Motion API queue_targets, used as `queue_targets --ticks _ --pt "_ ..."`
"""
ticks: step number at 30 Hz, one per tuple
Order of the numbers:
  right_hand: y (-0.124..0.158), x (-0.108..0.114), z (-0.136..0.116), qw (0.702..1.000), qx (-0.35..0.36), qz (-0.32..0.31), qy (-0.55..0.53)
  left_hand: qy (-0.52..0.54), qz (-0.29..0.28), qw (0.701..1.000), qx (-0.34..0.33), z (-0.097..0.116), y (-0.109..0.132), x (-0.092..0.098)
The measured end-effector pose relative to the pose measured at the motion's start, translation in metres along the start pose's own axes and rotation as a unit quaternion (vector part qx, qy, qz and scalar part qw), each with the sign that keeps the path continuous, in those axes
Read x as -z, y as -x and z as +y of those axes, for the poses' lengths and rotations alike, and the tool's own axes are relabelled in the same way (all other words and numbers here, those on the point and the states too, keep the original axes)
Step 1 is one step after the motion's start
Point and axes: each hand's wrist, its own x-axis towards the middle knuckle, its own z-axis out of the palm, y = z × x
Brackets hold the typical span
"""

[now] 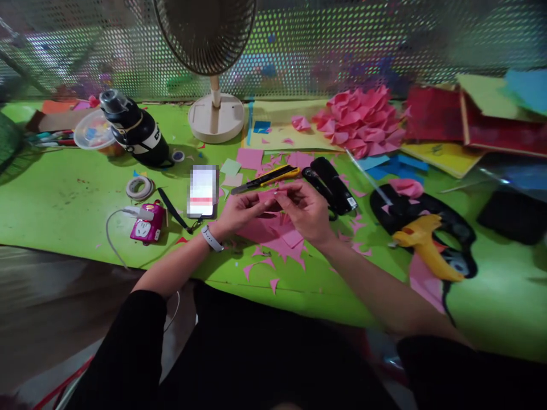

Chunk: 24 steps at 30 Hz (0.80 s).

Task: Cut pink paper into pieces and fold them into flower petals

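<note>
Over the green table, my left hand (243, 212) and my right hand (308, 212) come together, both closed on one small piece of pink paper (270, 195). The fingertips pinch it and partly hide it. Below them lie larger pink paper sheets (260, 229) and a small pink square (293, 238), with cut pink scraps (274, 285) scattered round. Just beyond my hands rests a yellow utility knife (280, 175). A black stapler (333, 185) lies right beside my right hand. To the left of my left hand is a phone (203, 191) with a lit, blurred screen.
A fan (216, 117) stands at the back beside a heap of folded pink paper pieces (363, 122). Left are a black bottle (141, 134), a tape roll (139, 187) and a magenta power adapter (147, 223) with a cable. A yellow glue gun (427, 245) lies right.
</note>
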Motion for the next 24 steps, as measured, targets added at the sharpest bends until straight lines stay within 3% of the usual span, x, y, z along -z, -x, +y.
queue_targets --ticks 3,8,24 --pt "0.0010 0.0030 0.0014 0.999 -0.019 0.029 -0.030 0.000 -0.004 1.000 0.004 0.0017 0.0003 -0.0007" --pt "0.0030 0.0055 -0.0016 0.997 -0.049 -0.009 -0.056 0.004 -0.004 1.000 -0.004 0.0024 0.0011 -0.0014" --pt "0.0047 0.0076 0.0042 1.000 -0.009 -0.005 -0.023 0.015 -0.018 1.000 0.008 -0.0027 0.0014 -0.0033"
